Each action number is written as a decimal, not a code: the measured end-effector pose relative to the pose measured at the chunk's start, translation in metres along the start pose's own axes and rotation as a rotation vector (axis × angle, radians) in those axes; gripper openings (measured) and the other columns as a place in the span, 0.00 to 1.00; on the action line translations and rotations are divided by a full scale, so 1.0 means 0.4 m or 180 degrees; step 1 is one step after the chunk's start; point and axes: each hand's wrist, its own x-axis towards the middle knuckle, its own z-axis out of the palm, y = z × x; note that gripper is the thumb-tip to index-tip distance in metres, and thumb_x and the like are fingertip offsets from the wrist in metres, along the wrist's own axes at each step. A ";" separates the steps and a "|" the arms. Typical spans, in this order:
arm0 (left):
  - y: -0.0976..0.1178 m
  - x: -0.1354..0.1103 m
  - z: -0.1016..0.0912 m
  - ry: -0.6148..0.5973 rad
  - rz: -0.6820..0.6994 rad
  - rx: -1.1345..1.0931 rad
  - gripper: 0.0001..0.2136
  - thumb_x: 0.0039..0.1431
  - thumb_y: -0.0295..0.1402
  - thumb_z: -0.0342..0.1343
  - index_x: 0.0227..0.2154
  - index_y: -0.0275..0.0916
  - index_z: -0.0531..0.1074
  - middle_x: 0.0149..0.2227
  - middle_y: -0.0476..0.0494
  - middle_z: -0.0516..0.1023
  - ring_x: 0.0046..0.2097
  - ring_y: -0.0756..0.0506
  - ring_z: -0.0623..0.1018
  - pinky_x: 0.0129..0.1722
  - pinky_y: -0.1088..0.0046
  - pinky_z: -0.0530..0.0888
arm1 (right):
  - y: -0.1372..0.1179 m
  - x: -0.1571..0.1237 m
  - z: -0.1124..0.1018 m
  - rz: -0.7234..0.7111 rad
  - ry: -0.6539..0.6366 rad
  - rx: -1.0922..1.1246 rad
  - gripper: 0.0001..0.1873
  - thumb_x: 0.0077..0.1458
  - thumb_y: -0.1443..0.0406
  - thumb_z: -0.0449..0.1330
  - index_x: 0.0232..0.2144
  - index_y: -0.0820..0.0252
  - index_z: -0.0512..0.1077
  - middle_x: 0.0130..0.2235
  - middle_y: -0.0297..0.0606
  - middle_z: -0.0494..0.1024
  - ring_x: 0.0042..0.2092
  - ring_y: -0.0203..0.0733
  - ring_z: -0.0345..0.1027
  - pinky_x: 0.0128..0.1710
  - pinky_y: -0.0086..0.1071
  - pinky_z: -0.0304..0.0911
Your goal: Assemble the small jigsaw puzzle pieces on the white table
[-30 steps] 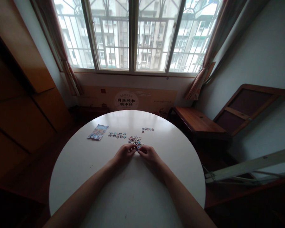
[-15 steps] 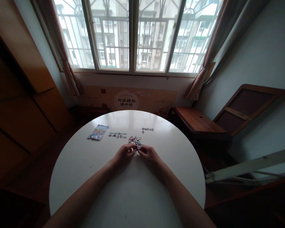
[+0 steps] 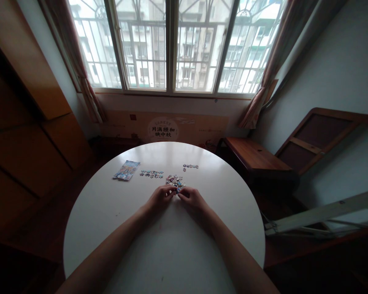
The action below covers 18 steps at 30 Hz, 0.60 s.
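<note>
My left hand (image 3: pixel 161 197) and my right hand (image 3: pixel 194 199) meet at the near edge of a heap of jigsaw pieces (image 3: pixel 173 180). Between their fingertips is a small bluish jigsaw piece (image 3: pixel 178 190), pinched from both sides; its outline is partly hidden by the fingers. Left of the heap, loose pieces (image 3: pixel 151 174) lie spread in rough rows. Beyond the heap to the right, several joined pieces (image 3: pixel 191 166) form a short strip with a corner bent toward me. A colourful picture sheet (image 3: pixel 126 170) lies flat at the far left.
Everything lies on a round white table (image 3: pixel 119 232). A wooden bench (image 3: pixel 257 153) stands past its right edge, with a framed panel (image 3: pixel 320 132) leaning behind. Orange-brown cabinets (image 3: pixel 57 139) are at the left, and a barred window (image 3: pixel 171 49) is ahead.
My left fingers have shifted very slightly at the piece. Otherwise the hands, the heap and the laid-out pieces look the same.
</note>
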 end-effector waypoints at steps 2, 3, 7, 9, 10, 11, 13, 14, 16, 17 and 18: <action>-0.003 0.001 0.002 0.0007 -0.0004 -0.0033 0.10 0.56 0.27 0.54 0.40 0.37 0.76 0.34 0.44 0.79 0.32 0.50 0.74 0.34 0.77 0.71 | -0.001 -0.001 0.000 0.0015 0.0003 -0.0006 0.09 0.51 0.64 0.57 0.26 0.64 0.74 0.25 0.35 0.73 0.27 0.35 0.62 0.28 0.26 0.56; -0.005 0.002 0.002 0.0033 -0.0026 -0.0046 0.10 0.56 0.27 0.54 0.40 0.37 0.76 0.34 0.44 0.79 0.32 0.50 0.74 0.34 0.77 0.71 | -0.002 -0.001 -0.001 0.0020 0.0000 -0.0004 0.09 0.52 0.64 0.57 0.26 0.64 0.74 0.25 0.35 0.73 0.27 0.35 0.62 0.29 0.26 0.56; -0.009 0.004 0.005 0.0134 -0.0170 -0.0082 0.10 0.56 0.29 0.54 0.40 0.37 0.76 0.32 0.46 0.78 0.30 0.51 0.74 0.31 0.78 0.70 | -0.002 0.000 -0.001 0.0030 -0.0008 0.0007 0.10 0.52 0.64 0.57 0.25 0.64 0.74 0.25 0.35 0.73 0.27 0.35 0.62 0.28 0.26 0.56; -0.009 0.004 0.005 0.0147 -0.0201 -0.0101 0.09 0.56 0.30 0.54 0.39 0.37 0.76 0.32 0.47 0.78 0.29 0.52 0.73 0.30 0.78 0.70 | -0.001 0.000 0.000 0.0024 -0.0005 0.0010 0.10 0.52 0.64 0.57 0.25 0.64 0.73 0.25 0.35 0.73 0.28 0.35 0.62 0.28 0.26 0.56; -0.009 0.004 0.005 0.0150 -0.0207 -0.0107 0.09 0.56 0.30 0.54 0.39 0.37 0.76 0.32 0.47 0.78 0.28 0.52 0.73 0.29 0.79 0.70 | 0.000 0.001 0.001 0.0023 -0.0002 0.0010 0.10 0.52 0.64 0.57 0.25 0.64 0.73 0.25 0.35 0.73 0.27 0.35 0.62 0.28 0.26 0.56; -0.009 0.004 0.005 0.0152 -0.0211 -0.0109 0.09 0.56 0.30 0.54 0.39 0.37 0.76 0.32 0.47 0.78 0.28 0.52 0.72 0.29 0.79 0.69 | 0.001 0.001 0.001 0.0024 -0.0005 0.0010 0.10 0.52 0.63 0.57 0.25 0.64 0.73 0.25 0.35 0.73 0.27 0.35 0.62 0.28 0.26 0.56; -0.011 0.004 0.006 0.0134 -0.0207 -0.0101 0.09 0.56 0.30 0.54 0.39 0.37 0.75 0.31 0.46 0.78 0.28 0.52 0.72 0.29 0.79 0.69 | 0.002 0.001 0.001 0.0033 -0.0001 0.0007 0.10 0.52 0.63 0.56 0.25 0.64 0.73 0.24 0.34 0.72 0.27 0.35 0.62 0.27 0.26 0.55; -0.012 0.004 0.007 0.0121 -0.0199 -0.0098 0.09 0.56 0.30 0.54 0.39 0.37 0.75 0.31 0.46 0.77 0.28 0.52 0.72 0.28 0.79 0.69 | 0.002 0.001 0.001 0.0035 0.0004 0.0008 0.10 0.52 0.63 0.56 0.25 0.64 0.73 0.24 0.34 0.72 0.27 0.35 0.62 0.27 0.26 0.55; -0.016 0.004 0.008 0.0114 -0.0170 -0.0100 0.09 0.57 0.30 0.54 0.39 0.37 0.75 0.31 0.46 0.77 0.29 0.52 0.72 0.29 0.79 0.69 | 0.002 0.000 0.002 0.0036 0.0017 0.0013 0.10 0.52 0.63 0.57 0.25 0.64 0.73 0.24 0.34 0.72 0.27 0.35 0.62 0.27 0.26 0.55; -0.018 0.004 0.009 0.0121 -0.0155 -0.0102 0.09 0.57 0.31 0.54 0.39 0.37 0.75 0.31 0.46 0.77 0.29 0.52 0.72 0.29 0.79 0.69 | 0.002 0.000 0.002 0.0040 0.0021 0.0016 0.10 0.51 0.63 0.57 0.25 0.64 0.73 0.24 0.34 0.72 0.27 0.35 0.62 0.28 0.26 0.55; -0.020 0.004 0.010 0.0129 -0.0144 -0.0100 0.09 0.57 0.31 0.54 0.39 0.37 0.75 0.31 0.46 0.77 0.29 0.52 0.72 0.29 0.79 0.69 | 0.002 0.000 0.002 0.0042 0.0022 0.0021 0.10 0.51 0.63 0.57 0.25 0.64 0.73 0.24 0.34 0.72 0.27 0.35 0.62 0.28 0.26 0.55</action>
